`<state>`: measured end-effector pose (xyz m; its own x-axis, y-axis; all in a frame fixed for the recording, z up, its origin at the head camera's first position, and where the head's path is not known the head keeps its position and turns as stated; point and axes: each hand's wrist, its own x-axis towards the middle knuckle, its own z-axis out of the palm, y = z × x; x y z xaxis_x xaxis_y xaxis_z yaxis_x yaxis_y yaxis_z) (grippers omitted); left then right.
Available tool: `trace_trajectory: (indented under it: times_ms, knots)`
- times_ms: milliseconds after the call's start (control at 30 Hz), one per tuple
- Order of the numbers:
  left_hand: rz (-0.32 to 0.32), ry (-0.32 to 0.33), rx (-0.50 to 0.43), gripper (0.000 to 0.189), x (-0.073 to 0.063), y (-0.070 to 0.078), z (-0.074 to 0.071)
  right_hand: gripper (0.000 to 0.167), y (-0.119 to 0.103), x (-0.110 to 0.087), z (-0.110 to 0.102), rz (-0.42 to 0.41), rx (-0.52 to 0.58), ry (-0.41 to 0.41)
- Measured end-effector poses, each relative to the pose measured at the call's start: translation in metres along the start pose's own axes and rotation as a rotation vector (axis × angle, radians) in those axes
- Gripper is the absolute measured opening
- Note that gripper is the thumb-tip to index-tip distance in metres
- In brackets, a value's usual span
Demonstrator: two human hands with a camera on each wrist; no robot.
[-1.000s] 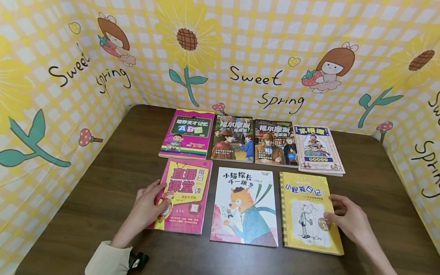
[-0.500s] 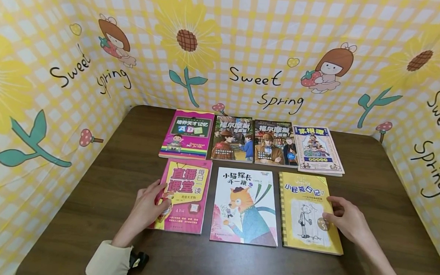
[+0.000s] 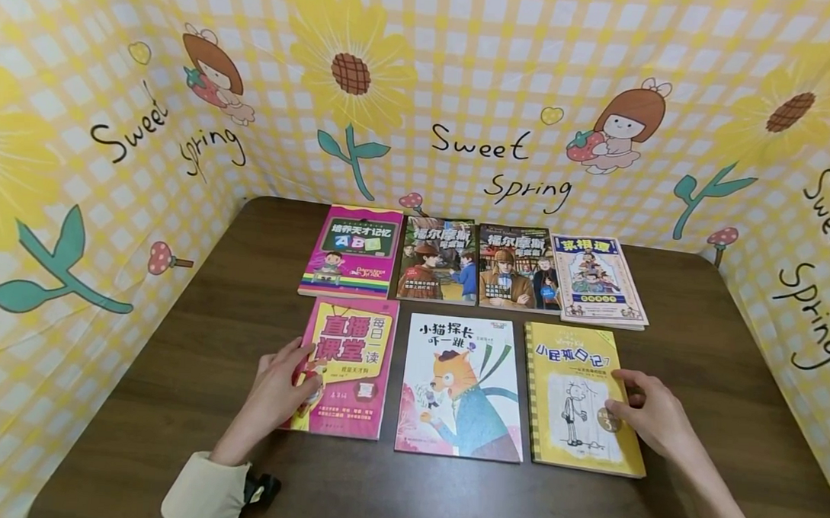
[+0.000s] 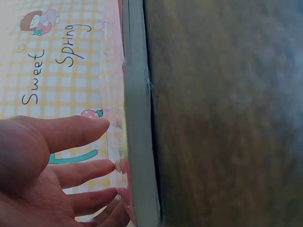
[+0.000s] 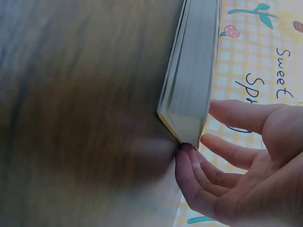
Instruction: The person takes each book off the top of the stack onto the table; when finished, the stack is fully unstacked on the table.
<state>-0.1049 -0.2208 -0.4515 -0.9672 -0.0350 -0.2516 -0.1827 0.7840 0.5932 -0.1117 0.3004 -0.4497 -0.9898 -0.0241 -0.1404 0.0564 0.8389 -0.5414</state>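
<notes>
On the table several books lie flat in two rows. My left hand (image 3: 282, 380) rests on the left edge of a pink book (image 3: 366, 368) with yellow lettering panels. In the left wrist view its fairly straight thumb and fingers touch the cover. My right hand (image 3: 653, 412) is at the right edge of a yellow book (image 3: 554, 405) with a cartoon boy drawing. Its thumb lies on the cover and its bent fingers touch the side edge, as the right wrist view shows. Between these two lies a white book (image 3: 461, 394) with an orange cat, touched by neither hand.
Behind stands a row with a magenta ABC book (image 3: 352, 253), two dark detective-style books (image 3: 438, 260) and a pale book (image 3: 596, 280). Bare dark wooden table (image 3: 173, 319) shows at the left. A yellow checked cloth (image 3: 408, 60) surrounds the back and sides.
My right hand's fingertips have shifted slightly left, a little further over the yellow book. The left hand stays put on the pink book, and the books keep their places.
</notes>
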Motion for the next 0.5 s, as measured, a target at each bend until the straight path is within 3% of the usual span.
trace_trajectory:
  times_ms: [500]
  knots:
    - [0.008,0.005,0.009,0.063,0.0013,0.0026,0.0013,0.054,-0.0042,-0.0007,0.0029,0.001,-0.003,-0.006]
